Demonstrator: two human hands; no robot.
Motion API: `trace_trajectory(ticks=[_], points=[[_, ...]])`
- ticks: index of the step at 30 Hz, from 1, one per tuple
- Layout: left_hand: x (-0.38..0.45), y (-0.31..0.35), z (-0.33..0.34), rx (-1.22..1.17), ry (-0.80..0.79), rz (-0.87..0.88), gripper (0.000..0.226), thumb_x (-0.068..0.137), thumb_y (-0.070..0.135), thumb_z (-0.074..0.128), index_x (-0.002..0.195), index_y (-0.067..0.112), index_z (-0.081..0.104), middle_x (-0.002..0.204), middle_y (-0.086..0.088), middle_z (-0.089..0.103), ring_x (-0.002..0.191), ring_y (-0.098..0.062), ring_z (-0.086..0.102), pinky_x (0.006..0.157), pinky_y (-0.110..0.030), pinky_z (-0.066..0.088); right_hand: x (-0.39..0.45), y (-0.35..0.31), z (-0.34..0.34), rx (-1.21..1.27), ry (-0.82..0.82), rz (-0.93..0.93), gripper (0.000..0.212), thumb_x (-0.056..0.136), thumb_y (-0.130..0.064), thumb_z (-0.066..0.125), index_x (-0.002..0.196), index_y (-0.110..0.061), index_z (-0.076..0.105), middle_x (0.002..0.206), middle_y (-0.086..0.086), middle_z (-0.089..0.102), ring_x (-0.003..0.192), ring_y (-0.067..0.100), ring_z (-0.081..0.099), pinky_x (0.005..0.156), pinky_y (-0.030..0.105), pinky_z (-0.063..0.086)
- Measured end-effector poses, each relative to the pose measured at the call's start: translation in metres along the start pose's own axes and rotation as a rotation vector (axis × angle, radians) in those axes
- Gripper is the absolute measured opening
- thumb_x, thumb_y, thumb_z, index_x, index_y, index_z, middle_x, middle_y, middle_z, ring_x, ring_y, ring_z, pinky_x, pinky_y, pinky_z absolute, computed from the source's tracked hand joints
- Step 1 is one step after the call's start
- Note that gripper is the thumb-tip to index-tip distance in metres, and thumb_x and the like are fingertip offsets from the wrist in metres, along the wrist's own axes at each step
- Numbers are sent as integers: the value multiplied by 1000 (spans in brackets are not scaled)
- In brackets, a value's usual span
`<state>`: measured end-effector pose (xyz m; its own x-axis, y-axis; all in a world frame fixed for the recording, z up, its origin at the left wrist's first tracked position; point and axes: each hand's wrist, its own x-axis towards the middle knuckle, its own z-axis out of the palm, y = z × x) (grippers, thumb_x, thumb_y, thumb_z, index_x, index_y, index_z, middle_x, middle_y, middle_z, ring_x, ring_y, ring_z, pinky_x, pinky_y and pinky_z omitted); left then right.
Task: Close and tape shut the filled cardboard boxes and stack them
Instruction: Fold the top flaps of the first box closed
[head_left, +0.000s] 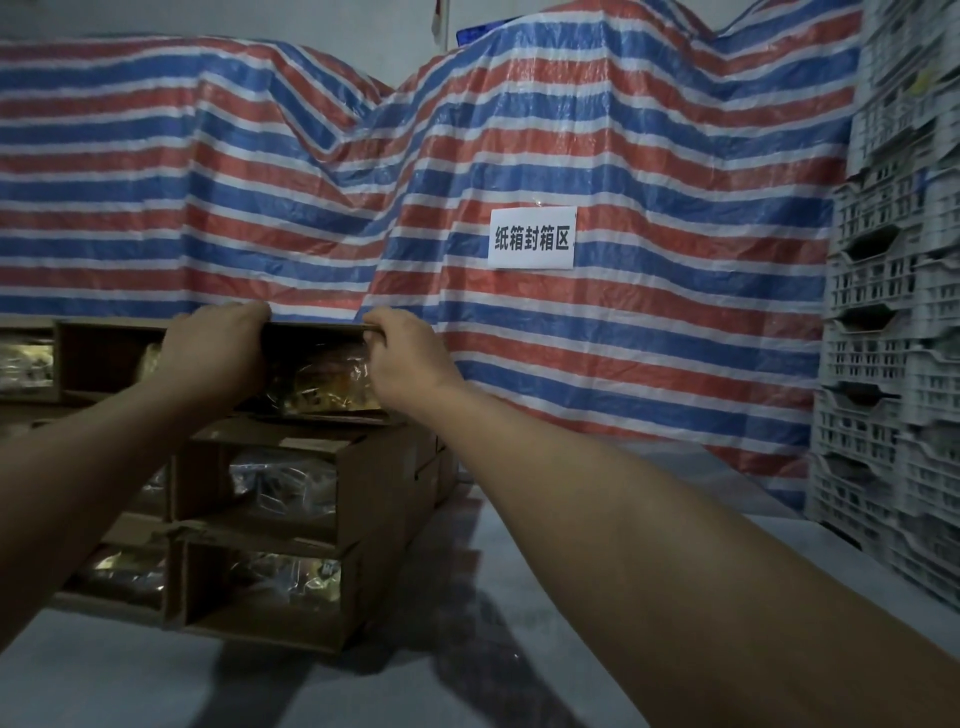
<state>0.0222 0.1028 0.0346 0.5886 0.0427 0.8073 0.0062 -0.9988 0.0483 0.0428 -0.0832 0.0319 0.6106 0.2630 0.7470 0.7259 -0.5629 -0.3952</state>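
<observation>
A stack of brown cardboard boxes stands at the left, their open sides facing me, with plastic-wrapped goods showing inside. My left hand grips the upper edge of the top box, fingers curled over it. My right hand pinches the same edge at the box's right corner. The far side of the top box is hidden. No tape is in view.
A red, white and blue striped tarp hangs behind the stack, with a white paper sign on it. Stacked white plastic crates fill the right side. More open boxes sit at the far left. The grey floor lies in front.
</observation>
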Motion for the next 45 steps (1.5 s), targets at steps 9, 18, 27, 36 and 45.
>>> trace_trajectory(ticks=[9, 18, 27, 36, 45], points=[[6, 53, -44, -520, 274, -10, 44, 93, 0, 56, 135, 9, 45, 138, -15, 45, 124, -30, 47, 99, -35, 40, 11, -11, -83, 64, 94, 22, 13, 107, -20, 42, 100, -24, 52, 90, -2, 56, 77, 11, 55, 59, 24, 37], [6, 148, -73, -1283, 49, -64, 36, 97, 9, 48, 125, 32, 51, 108, 13, 55, 98, -6, 58, 69, -16, 49, -30, 22, -202, 30, 207, 243, 18, 105, -18, 49, 114, -10, 63, 111, 16, 68, 104, 30, 64, 92, 47, 53], [-28, 204, -68, -1738, -496, -257, 30, 93, 12, 52, 122, 12, 62, 105, -10, 70, 85, -21, 67, 78, -35, 56, -82, 41, -272, 91, 23, 572, 17, 103, -19, 51, 103, -10, 65, 68, 1, 64, 47, 9, 60, 47, 25, 49], [-69, 241, -28, -1821, -702, -610, 13, 88, 4, 49, 90, 7, 61, 79, -9, 63, 71, -22, 63, 73, -34, 54, -134, 93, -272, 193, -102, 897, 22, 100, -21, 50, 81, -12, 55, 54, 2, 51, 43, 15, 48, 45, 27, 47], [-89, 238, 17, -1736, -812, -660, 16, 86, 5, 51, 88, 9, 67, 63, -5, 69, 51, -16, 68, 44, -25, 52, -163, 131, -239, 238, -151, 951, 19, 101, -22, 49, 96, -9, 61, 63, 6, 59, 55, 20, 58, 50, 30, 54]])
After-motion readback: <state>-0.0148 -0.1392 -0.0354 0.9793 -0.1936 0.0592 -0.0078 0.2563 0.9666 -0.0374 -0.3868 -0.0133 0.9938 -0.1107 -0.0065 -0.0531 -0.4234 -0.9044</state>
